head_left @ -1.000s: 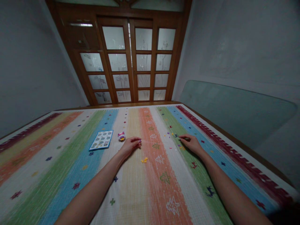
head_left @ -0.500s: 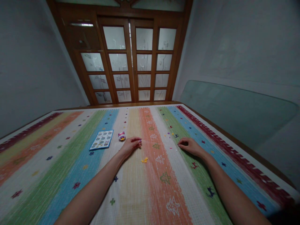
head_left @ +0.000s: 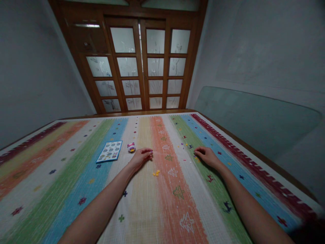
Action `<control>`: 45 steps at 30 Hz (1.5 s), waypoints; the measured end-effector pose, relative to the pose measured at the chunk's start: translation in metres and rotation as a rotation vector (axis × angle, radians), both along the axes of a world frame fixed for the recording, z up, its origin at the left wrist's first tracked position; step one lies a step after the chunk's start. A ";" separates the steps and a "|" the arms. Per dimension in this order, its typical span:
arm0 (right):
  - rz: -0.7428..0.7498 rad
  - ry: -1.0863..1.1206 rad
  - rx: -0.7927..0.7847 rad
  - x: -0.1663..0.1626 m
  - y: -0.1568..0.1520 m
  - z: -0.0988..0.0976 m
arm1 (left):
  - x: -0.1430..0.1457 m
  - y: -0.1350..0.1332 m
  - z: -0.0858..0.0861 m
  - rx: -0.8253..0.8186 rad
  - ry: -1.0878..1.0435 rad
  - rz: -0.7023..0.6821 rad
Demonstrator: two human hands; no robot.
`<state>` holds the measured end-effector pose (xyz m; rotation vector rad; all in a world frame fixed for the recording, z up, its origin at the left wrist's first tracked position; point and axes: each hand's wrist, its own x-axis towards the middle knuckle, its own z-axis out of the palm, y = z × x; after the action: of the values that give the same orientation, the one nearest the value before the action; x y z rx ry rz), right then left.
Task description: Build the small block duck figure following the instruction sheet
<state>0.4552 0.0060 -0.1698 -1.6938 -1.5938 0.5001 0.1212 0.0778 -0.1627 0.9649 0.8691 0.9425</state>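
Note:
My left hand [head_left: 140, 157] rests on the striped cloth [head_left: 76, 189] with its fingers curled; a small purple piece shows at the fingertips. My right hand [head_left: 207, 155] lies further right, fingers bent down among several tiny scattered coloured pieces [head_left: 186, 145]; what it pinches, if anything, is hidden. A little heap of yellow pieces [head_left: 156, 173] lies between the hands, nearer the left one. A small pink-and-white toy [head_left: 131, 147] stands just beyond my left hand, and a blue printed card [head_left: 109, 151] lies to its left.
The cloth covers a wide wooden-edged surface. A sheet of glass [head_left: 254, 118] leans against the wall on the right. Wooden doors with frosted panes [head_left: 147, 67] stand behind the far edge.
My right hand drew back a little towards me half a second ago and has now moved forward again to the scattered pieces. My left hand has stayed put.

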 end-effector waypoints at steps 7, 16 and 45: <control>-0.002 -0.004 0.005 0.000 0.000 -0.001 | 0.001 -0.001 0.001 -0.004 0.004 0.008; 0.016 -0.015 -0.002 -0.001 -0.001 -0.001 | 0.001 -0.003 0.004 -0.001 0.011 0.010; 0.007 -0.127 0.042 0.005 0.002 -0.008 | 0.000 0.001 -0.001 0.022 0.004 -0.008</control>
<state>0.4603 0.0079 -0.1777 -1.7184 -1.6895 0.3665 0.1210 0.0787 -0.1639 0.9881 0.8593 0.9456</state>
